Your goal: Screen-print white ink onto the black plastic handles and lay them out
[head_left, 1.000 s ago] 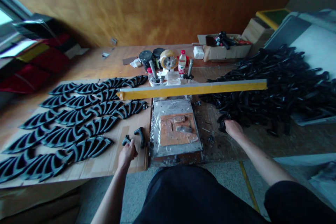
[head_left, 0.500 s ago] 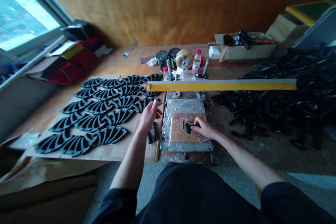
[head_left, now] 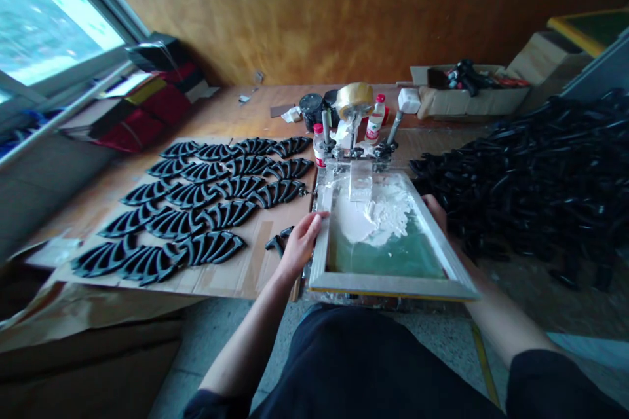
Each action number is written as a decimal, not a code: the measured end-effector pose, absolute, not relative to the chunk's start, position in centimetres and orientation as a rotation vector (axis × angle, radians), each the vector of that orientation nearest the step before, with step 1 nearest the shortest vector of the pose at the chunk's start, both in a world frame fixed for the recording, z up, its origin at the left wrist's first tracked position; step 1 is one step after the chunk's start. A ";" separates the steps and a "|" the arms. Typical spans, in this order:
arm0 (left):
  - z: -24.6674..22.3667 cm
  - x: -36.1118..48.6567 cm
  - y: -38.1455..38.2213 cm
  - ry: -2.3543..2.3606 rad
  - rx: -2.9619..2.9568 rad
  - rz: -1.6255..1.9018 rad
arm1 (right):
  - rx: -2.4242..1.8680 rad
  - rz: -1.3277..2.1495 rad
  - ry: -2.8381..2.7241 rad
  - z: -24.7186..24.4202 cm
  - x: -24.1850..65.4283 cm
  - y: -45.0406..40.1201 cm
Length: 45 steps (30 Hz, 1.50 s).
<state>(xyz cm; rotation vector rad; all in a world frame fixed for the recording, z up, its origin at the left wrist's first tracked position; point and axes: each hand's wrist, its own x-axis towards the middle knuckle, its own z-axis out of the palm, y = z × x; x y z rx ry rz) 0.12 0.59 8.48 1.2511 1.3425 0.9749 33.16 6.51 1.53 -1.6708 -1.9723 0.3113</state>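
Observation:
A screen frame (head_left: 393,285) with white paste (head_left: 376,213) on its green mesh lies lowered over the metal base. My left hand (head_left: 303,240) is at the frame's left edge, thumb on the rim, other fingers mostly hidden. At the right edge is my right hand (head_left: 436,211), largely behind the frame, its fingers hidden. A clear block (head_left: 361,182) stands at the top of the mesh. Black curved parts (head_left: 213,249) lie in rows on cardboard (head_left: 250,262) to the left, with a few loose ones (head_left: 279,242) beside my left hand.
A large pile of black parts (head_left: 531,177) covers the right side. Bottles (head_left: 376,119), dark jars (head_left: 311,111) and a tape roll (head_left: 354,99) stand behind the frame. An open carton (head_left: 459,101) is at the back right, red and black boxes (head_left: 157,101) at the left.
The raised frame has swung down over the base, hiding the wooden plate and the black part there. My right hand has moved from that part to the frame's right side; my left has moved to its left edge.

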 end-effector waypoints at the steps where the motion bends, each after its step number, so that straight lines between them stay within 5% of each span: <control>1: 6.9 -0.1 0.0 1.368 1.237 0.909 | -1.725 0.260 -1.871 2.0 33.7 7.2; 9: -1.4 -0.6 0.4 1.600 1.454 0.619 | -1.547 0.088 -2.224 5.8 24.3 10.1; 19: -1.0 -0.5 0.3 1.642 1.393 0.619 | -0.938 0.477 -2.790 4.6 26.0 3.1; 31: -0.2 -0.2 0.4 1.638 1.326 0.647 | -1.029 0.477 -2.526 2.2 25.8 1.9; 40: 6.5 -0.2 0.6 1.366 1.147 0.872 | -1.519 0.268 -2.028 9.4 27.9 12.1; 45: 12.1 1.7 3.2 1.195 1.088 1.274 | -1.735 0.322 -1.580 6.9 36.2 12.4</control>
